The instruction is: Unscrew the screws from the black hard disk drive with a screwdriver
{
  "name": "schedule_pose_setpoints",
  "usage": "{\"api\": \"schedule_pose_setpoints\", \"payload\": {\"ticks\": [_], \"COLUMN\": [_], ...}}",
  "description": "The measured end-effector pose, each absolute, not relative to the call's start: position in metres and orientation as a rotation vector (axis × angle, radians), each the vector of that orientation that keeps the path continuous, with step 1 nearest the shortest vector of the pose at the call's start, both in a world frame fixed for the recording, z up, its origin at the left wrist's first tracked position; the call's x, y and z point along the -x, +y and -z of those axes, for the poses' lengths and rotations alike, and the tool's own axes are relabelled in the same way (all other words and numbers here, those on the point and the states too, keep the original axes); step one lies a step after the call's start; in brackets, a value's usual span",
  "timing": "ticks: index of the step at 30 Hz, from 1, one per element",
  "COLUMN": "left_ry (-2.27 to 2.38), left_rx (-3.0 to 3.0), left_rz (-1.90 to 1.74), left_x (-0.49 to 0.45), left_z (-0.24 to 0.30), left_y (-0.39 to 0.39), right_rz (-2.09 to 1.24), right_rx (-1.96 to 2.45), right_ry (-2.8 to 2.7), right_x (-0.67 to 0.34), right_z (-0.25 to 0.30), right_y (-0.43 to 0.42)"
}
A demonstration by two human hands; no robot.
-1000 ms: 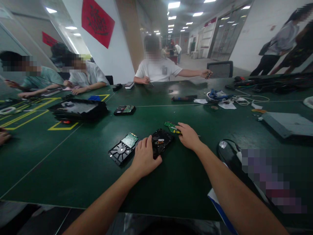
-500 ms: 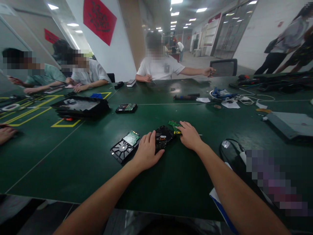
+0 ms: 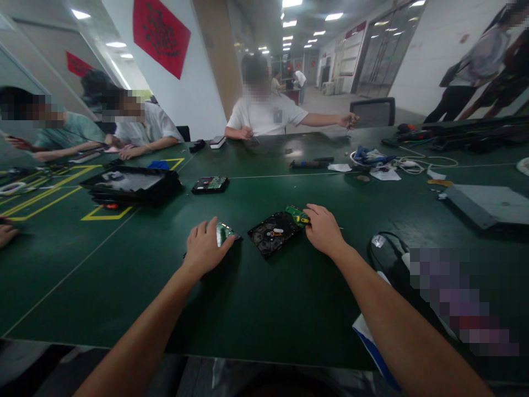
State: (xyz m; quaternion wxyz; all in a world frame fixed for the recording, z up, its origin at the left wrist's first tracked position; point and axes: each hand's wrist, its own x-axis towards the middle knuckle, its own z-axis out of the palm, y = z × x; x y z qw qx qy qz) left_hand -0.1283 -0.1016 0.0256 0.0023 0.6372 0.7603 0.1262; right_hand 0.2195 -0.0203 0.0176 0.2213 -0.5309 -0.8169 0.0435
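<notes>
Two hard drives lie on the green table (image 3: 289,298) in front of me. My left hand (image 3: 204,248) rests on the left hard drive (image 3: 225,232), covering most of it; only its green circuit board corner shows. Its fingers curl over the drive. The right hard drive (image 3: 273,233) lies uncovered, black underside up. My right hand (image 3: 324,229) is closed at that drive's far right corner, next to a loose green circuit board (image 3: 295,212), and grips a yellow-handled tool (image 3: 305,220) whose thin tip sticks out to the right.
A third hard drive (image 3: 210,184) and a black tray (image 3: 130,184) lie further back left. Cables and papers (image 3: 380,165) sit back right, a grey flat case (image 3: 487,204) at right, a black bag (image 3: 388,253) near my right arm. Several people sit around the table.
My left hand has moved left, off the right hard drive and onto the left one. The right drive now lies uncovered. My right hand has stayed in place.
</notes>
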Motion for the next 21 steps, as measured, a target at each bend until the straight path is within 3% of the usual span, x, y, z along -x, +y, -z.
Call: {"api": "schedule_pose_setpoints", "payload": {"ticks": [15, 21], "left_ry": [2.331, 2.524], "left_rx": [-2.032, -1.842], "left_rz": [-0.377, -0.316], "left_x": [0.146, 0.21], "left_z": [-0.02, -0.013], "left_y": [-0.102, -0.097], "right_rz": [-0.076, -0.125], "right_rx": [1.469, 1.472], "right_ry": [-2.206, -2.185], "right_x": [-0.228, -0.231], "right_z": [-0.017, -0.015], "right_y": [-0.02, -0.018]}}
